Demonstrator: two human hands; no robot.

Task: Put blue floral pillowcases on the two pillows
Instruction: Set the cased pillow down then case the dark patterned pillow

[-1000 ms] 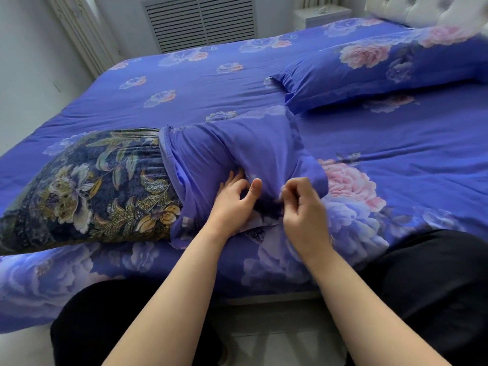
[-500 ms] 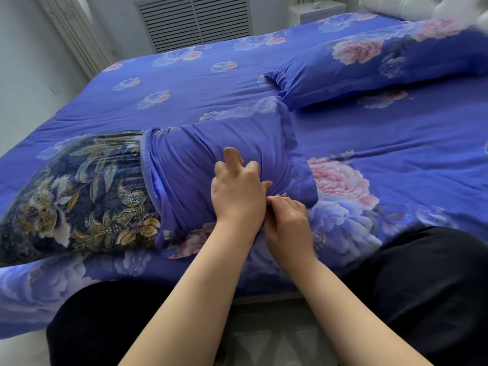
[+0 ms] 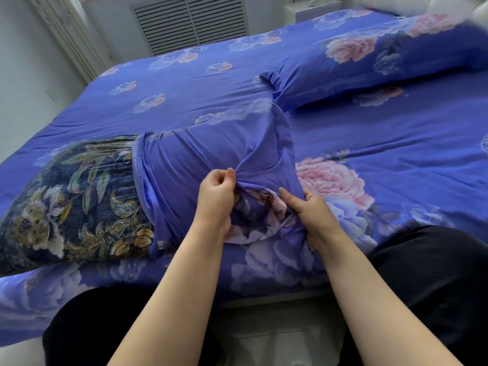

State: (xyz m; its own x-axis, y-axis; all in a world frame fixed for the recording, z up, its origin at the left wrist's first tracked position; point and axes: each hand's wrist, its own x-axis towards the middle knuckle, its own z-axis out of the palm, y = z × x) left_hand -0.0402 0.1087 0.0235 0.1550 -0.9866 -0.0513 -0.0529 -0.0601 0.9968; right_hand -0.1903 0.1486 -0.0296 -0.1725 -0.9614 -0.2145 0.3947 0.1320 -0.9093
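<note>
A pillow with a dark gold-flowered cover (image 3: 68, 204) lies at the bed's near left. Its right half sits inside a blue floral pillowcase (image 3: 200, 159), whose open hem crosses the pillow's middle. My left hand (image 3: 216, 199) pinches a fold of the pillowcase near its front edge. My right hand (image 3: 311, 210) grips the bunched pillowcase fabric just to the right, thumb on top. A second pillow (image 3: 369, 62), fully inside a blue floral case, lies at the back right by the headboard.
The bed is covered with a blue floral duvet (image 3: 383, 154). A white nightstand (image 3: 311, 9) and a radiator grille (image 3: 190, 22) stand behind it, a wall at the left. My dark-clothed knees (image 3: 435, 286) press against the bed's near edge.
My hands, close together half a second ago, have parted: the left now pinches a fold, the right has shifted right and grips bunched fabric. The pillowcase hem has stayed at the pillow's middle.
</note>
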